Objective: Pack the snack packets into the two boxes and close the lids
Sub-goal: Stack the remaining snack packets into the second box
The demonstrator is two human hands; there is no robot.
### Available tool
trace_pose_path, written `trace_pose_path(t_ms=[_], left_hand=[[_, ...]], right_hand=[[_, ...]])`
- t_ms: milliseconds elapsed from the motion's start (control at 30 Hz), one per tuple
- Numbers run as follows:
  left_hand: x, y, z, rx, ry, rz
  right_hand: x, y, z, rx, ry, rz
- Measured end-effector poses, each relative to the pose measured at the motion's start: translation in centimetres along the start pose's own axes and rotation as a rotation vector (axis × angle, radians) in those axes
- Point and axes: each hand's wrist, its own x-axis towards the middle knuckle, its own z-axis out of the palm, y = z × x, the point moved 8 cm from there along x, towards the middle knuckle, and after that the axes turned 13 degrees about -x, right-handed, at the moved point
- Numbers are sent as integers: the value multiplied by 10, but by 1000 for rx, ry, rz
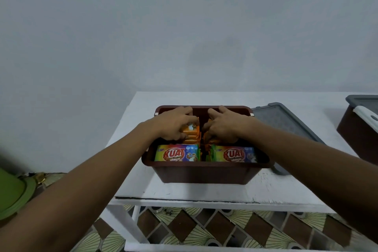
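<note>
Head view: open brown plastic box (204, 172) on the white painted tabletop (204, 192), rectangular with rounded corners, long axis left to right. Against the near wall inside, left rainbow packet (176, 154) and right rainbow packet (235, 154), glossy, side by side, long axes left to right, print tilted up toward the camera. Behind them, two rows of thin orange packets standing on edge. Left hand (173, 125) curled round the left orange stack (191, 132), gripping it. Right hand (224, 127) bent down over the right orange stack (206, 136), index finger straight, other fingers holding the packets. Flat textured grey lid (286, 122) just beside the box on the right. Second brown box (358, 135) at the right edge, lidded in grey, well apart.
</note>
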Motion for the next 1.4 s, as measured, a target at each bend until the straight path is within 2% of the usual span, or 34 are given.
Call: trace_pose_path(t_ms=[133,233,533,767,1000,1133,1267,1400], left_hand=[[1,1,2,69,-10,44],[3,12,6,181,-20,147],[18,35,19,448,-255,278],[25,39,30,498,-329,243],[18,35,20,434,-144,304],[11,23,7,331,-33,232],[3,14,-9,355,118,118],[4,9,-10,402,180,52]], right_hand=[[-3,5,5,16,26,24],[-6,6,11,91,48,55],[-45,35,30,472,90,240],[-44,35,33,356,150,263],[-47,36,31,338,184,275],[-43,36,29,334,189,319],[-33,37,27,291,123,387],[-23,47,33,333,71,457]])
